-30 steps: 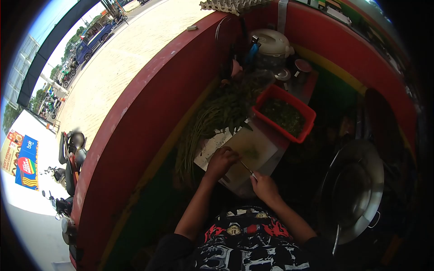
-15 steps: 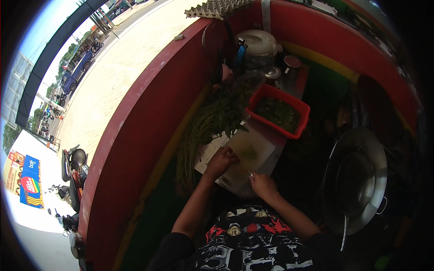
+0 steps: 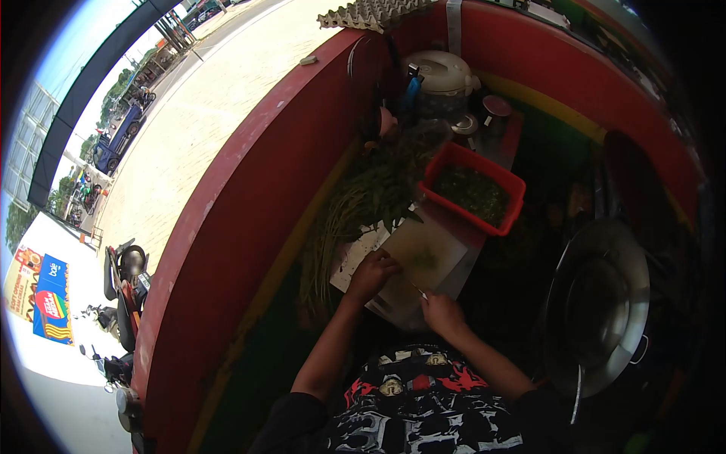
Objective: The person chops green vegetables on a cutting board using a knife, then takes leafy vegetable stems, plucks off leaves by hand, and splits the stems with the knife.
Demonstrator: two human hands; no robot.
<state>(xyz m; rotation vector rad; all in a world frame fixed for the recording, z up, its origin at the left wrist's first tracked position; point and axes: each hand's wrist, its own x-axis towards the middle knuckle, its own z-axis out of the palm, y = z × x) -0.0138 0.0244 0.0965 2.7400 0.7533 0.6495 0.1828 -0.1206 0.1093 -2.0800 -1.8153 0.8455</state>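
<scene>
My right hand (image 3: 445, 313) is wrapped around the handle of a small knife (image 3: 417, 288), whose blade points up and left over the pale cutting board (image 3: 448, 240). Beside the blade, my left hand (image 3: 376, 272) is over the board's left part with its fingers bent together; what they pinch, if anything, is too small to make out. A little heap of cut greens (image 3: 425, 259) lies mid-board. Left of the board, long-stemmed leafy greens (image 3: 333, 227) are piled up. Just beyond it stands a red plastic basin (image 3: 517, 198) holding chopped greens (image 3: 470, 191).
A large wok (image 3: 556, 318) with a utensil handle (image 3: 578, 393) is at right. Behind the basin are a rice cooker (image 3: 439, 72), a lidded container (image 3: 496, 106) and a small lid (image 3: 463, 124). A red low wall (image 3: 249, 166) curves along the left; egg trays (image 3: 370, 15) rest on it.
The whole view has shifted slightly, so the surroundings sit a little farther right. Both hands keep nearly the same pose at the board, the knife still in the right.
</scene>
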